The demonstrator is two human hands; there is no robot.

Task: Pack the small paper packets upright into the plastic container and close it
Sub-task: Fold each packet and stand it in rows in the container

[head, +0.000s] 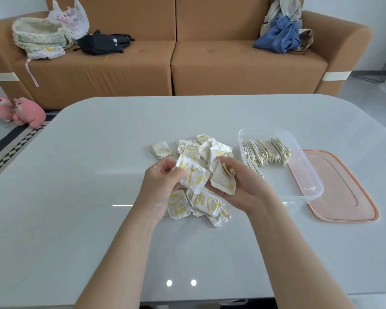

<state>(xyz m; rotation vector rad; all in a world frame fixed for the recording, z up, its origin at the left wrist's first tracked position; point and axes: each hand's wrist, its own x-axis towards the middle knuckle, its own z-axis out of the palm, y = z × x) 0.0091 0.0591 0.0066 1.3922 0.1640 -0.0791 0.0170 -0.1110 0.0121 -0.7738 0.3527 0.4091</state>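
- Behind everything, along the far wall: a wide tan sofa [187, 52], with a cream fabric basket [39, 34], a white plastic bag [70, 18] and a black pouch [104, 42] on its left seat, and a heap of blue cloth [279, 37] on its right seat.
- Across the foreground: a pale grey glossy table [98, 219] with rounded far corners, carrying every task item.
- On the floor at far left: two pink plush toys [20, 110], lying beside a patterned rug edge.
- At the table's right side: a pink lid [343, 197], lying flat, partly under the container's right edge.
- Just left of the lid: a clear plastic container [308, 192], open, its near half bare.
- Inside the container's far half: a row of packed packets [265, 152], standing on edge, pressed close together.
- At the table's centre: a loose pile of small paper packets [201, 204], white with yellow print, lying flat and overlapping.
- Slightly apart, left of the pile's far end: a small neat stack of packets [161, 149].
- Above the pile: left hand [163, 181], fingers curled and closed around one crumpled packet [193, 175].
- Beside it, nearly touching: right hand [243, 184], palm up, thumb pressing a second packet [223, 181] against the fingers.
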